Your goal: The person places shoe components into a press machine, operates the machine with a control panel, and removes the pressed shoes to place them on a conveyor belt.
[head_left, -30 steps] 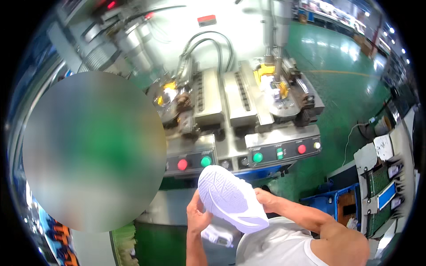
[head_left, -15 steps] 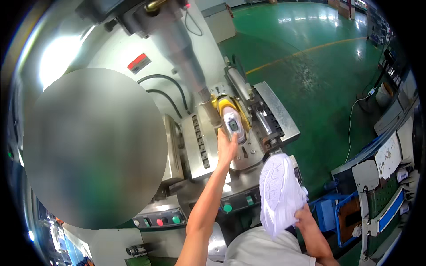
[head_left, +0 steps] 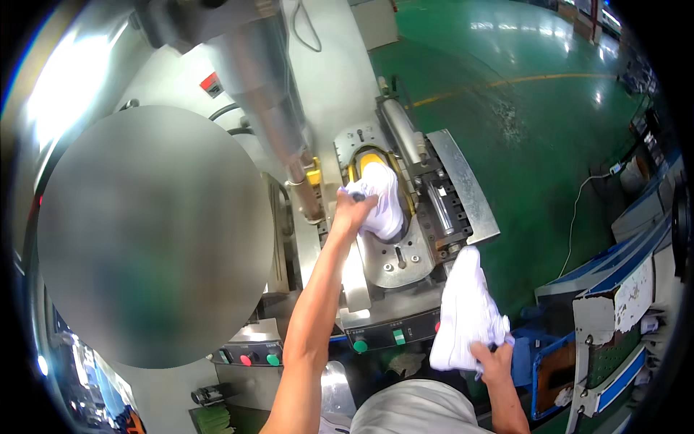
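One white shoe (head_left: 392,213) near the centre of the frame, set lengthwise just below a yellow pad (head_left: 371,158) and over a shiny metal plate (head_left: 397,273) with bolts; hard to tell whether fully seated there. At the upper left side of that shoe, the left hand (head_left: 354,210), curled mostly closed around the edge of the opening, thumb on top, other fingers largely hidden. Right of centre and lower down, a second shoe (head_left: 463,315), also white, off the machine, narrow end toward the top of the frame. At its lower right, the right hand (head_left: 495,360), closed in a pinch with thumb over the shoe, far fingers out of sight.

Upper centre-left, a thick metal cylinder (head_left: 264,87), slanting down to a thin rod (head_left: 307,197) near the left hand. Below the plate, a dark control panel (head_left: 379,336) with a green button (head_left: 360,346). Lower right, beside the right hand, a blue crate (head_left: 535,394). Upper right, green floor (head_left: 448,47) with a yellow line (head_left: 517,80). Across the left, a blurred grey circle (head_left: 155,239), hiding that area
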